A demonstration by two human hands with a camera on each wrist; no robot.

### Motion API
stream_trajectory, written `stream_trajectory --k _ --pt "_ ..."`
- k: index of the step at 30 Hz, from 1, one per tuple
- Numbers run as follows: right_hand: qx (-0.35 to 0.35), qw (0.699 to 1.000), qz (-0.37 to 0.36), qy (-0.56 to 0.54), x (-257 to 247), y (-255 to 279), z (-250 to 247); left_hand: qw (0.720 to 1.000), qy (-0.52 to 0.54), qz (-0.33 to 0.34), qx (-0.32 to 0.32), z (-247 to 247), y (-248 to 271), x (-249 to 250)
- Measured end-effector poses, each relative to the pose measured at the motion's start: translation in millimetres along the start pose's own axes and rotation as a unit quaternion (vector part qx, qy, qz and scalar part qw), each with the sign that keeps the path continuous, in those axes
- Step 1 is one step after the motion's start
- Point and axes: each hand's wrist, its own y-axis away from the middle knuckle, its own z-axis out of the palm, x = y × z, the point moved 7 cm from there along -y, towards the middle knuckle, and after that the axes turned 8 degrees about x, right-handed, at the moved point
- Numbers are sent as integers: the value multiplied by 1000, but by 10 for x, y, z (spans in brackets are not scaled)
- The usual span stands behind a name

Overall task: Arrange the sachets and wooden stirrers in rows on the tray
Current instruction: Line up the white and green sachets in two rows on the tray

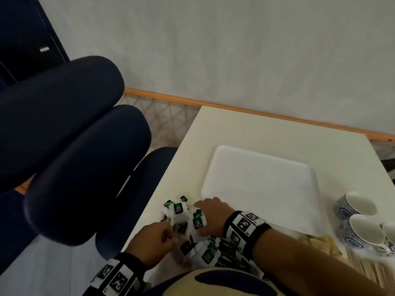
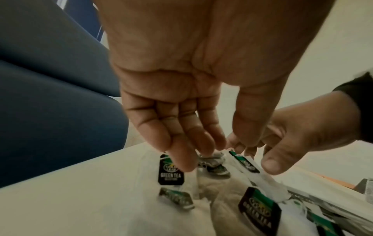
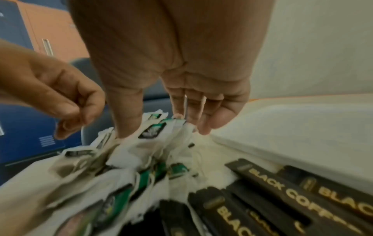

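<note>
A tangled pile of white green tea bags (image 1: pixel 181 212) with green-black tags lies on the table left of the white tray (image 1: pixel 263 182), which holds nothing. My right hand (image 1: pixel 198 218) reaches into the pile, thumb and curled fingers pinching a clump of tea bags (image 3: pixel 153 132). My left hand (image 1: pixel 171 231) meets it from the left, fingertips (image 2: pixel 187 164) down among the bags and pinching one by its thread. Black coffee sachets (image 3: pixel 282 188) lie just nearer me, beside the tray's edge. Wooden stirrers (image 1: pixel 363 272) lie at the front right.
Blue-patterned white cups (image 1: pixel 361 218) stand to the right of the tray. Dark blue chairs (image 1: pixel 81 167) crowd the table's left edge. The wall (image 1: pixel 235 50) runs behind the table.
</note>
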Motion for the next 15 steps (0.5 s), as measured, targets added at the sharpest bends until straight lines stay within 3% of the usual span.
stream_trajectory --k 7,10,15 --pt "16 1000 1 16 -27 -30 -67 993 121 -12 -5 -79 -53 -126" --pt "1 1000 -19 15 -61 18 -170 984 175 19 4 -198 -162 -83" --pt "11 999 -18 -47 -135 172 -540 960 259 96 -45 -322 -360 187"
